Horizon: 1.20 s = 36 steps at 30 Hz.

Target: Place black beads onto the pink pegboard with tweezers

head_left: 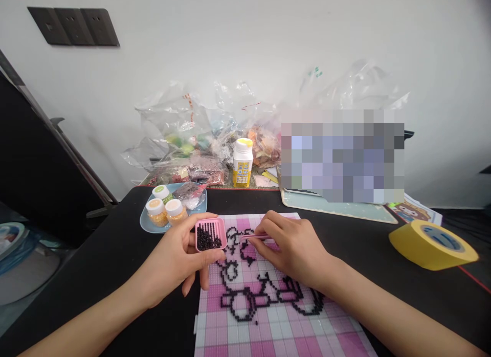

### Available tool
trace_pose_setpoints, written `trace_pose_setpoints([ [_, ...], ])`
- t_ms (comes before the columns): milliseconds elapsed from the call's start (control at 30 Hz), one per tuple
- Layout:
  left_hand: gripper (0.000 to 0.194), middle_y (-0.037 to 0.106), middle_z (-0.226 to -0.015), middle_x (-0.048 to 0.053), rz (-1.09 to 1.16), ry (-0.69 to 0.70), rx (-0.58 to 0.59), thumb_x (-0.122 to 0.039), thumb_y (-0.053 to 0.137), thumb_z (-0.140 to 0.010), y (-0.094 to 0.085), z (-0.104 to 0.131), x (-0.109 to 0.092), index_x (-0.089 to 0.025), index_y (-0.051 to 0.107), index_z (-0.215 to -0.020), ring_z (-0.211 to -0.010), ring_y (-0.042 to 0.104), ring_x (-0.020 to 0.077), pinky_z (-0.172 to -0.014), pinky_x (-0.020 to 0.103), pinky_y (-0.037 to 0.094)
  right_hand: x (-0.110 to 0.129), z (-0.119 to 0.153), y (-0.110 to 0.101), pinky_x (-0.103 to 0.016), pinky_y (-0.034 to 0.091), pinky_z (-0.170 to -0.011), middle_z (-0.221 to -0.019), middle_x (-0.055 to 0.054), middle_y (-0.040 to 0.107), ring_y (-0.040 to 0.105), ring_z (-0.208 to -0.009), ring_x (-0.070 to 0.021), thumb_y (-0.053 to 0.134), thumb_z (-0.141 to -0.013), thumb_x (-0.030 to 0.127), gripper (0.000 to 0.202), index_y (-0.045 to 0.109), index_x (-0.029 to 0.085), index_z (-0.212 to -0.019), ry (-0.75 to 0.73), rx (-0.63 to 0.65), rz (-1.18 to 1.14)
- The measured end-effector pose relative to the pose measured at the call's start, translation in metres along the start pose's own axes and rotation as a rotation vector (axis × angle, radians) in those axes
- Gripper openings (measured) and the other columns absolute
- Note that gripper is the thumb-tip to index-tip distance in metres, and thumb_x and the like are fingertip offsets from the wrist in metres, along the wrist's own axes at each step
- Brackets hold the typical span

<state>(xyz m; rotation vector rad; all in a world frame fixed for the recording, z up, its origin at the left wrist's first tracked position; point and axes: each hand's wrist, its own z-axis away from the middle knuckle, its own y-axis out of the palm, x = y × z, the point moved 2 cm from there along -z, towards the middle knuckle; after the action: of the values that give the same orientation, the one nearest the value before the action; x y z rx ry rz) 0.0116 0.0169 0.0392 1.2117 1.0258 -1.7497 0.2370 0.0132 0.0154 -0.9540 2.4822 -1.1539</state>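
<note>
My left hand point(180, 262) grips a small pink tray point(221, 227) at the left edge of the pegboard. Black beads point(207, 238) fill it, some lined up in its grooves and others in a loose heap. My right hand point(289, 244) pinches pink tweezers point(255, 237), whose tips point left over the upper part of the board. The pegboard point(276, 336) has pink, purple and white squares and lies flat on the table. Black beads on it form an outline drawing point(242, 291); my right hand hides part of it.
A blue plate point(148, 226) with several lidded bead jars point(156, 214) and bags stands at the back left. Behind the board is a white and yellow bottle point(242, 162) before clear plastic bags point(176, 116). Yellow tape point(414, 247) lies at right on the black table point(161, 326).
</note>
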Motion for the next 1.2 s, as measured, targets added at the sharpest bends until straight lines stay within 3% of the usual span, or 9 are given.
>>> trace_pose_setpoints([
  [300, 0.068, 0.074, -0.065, 0.001, -0.022, -0.004, -0.011, -0.037, 0.08, -0.077, -0.0003, -0.0006, 0.0024, -0.019, 0.047, -0.133, -0.038, 0.061, 0.0125, -0.027, 0.012, 0.038, 0.0005, 0.0004, 0.0002, -0.026, 0.027, -0.046, -0.073, 0.0, 0.065, 0.059, -0.053, -0.0111, 0.051, -0.101, 0.033, 0.03, 0.063, 0.018, -0.078, -0.013, -0.01, 0.016],
  [533, 0.066, 0.069, -0.058, -0.003, -0.011, 0.001, -0.01, -0.036, 0.079, -0.077, -0.0003, 0.0012, 0.0006, -0.018, 0.047, -0.132, -0.037, 0.059, 0.0108, -0.028, 0.01, 0.037, 0.0003, 0.0011, 0.0006, -0.025, 0.026, -0.046, -0.073, 0.0, 0.065, 0.058, -0.053, -0.0112, 0.049, -0.102, 0.034, 0.032, 0.063, 0.018, -0.079, -0.017, -0.007, 0.016],
  [700, 0.069, 0.075, -0.069, 0.002, -0.004, 0.003, -0.016, -0.037, 0.08, -0.075, -0.0002, -0.0019, 0.0023, -0.019, 0.046, -0.133, -0.038, 0.062, 0.0122, -0.027, 0.011, 0.038, -0.0008, 0.0011, 0.001, -0.025, 0.025, -0.047, -0.074, 0.0, 0.065, 0.058, -0.053, -0.0109, 0.05, -0.102, 0.033, 0.03, 0.063, 0.018, -0.079, -0.011, -0.002, 0.015],
  [967, 0.068, 0.068, -0.052, -0.004, 0.003, 0.008, 0.012, -0.038, 0.08, -0.077, 0.0001, -0.0005, 0.0021, -0.017, 0.046, -0.133, -0.036, 0.057, 0.0111, -0.027, 0.01, 0.037, -0.0006, 0.001, 0.0007, -0.026, 0.026, -0.047, -0.076, 0.0, 0.066, 0.059, -0.054, -0.0115, 0.049, -0.101, 0.032, 0.029, 0.064, 0.018, -0.081, -0.017, 0.028, 0.002],
  [1200, 0.069, 0.07, -0.056, -0.003, 0.008, 0.004, -0.001, -0.038, 0.081, -0.076, -0.0013, 0.0001, 0.0035, -0.018, 0.046, -0.132, -0.034, 0.057, 0.0105, -0.026, 0.01, 0.037, -0.0008, 0.0007, 0.001, -0.026, 0.026, -0.047, -0.076, 0.0, 0.066, 0.058, -0.054, -0.0112, 0.05, -0.101, 0.032, 0.029, 0.064, 0.018, -0.081, -0.022, 0.011, 0.012],
])
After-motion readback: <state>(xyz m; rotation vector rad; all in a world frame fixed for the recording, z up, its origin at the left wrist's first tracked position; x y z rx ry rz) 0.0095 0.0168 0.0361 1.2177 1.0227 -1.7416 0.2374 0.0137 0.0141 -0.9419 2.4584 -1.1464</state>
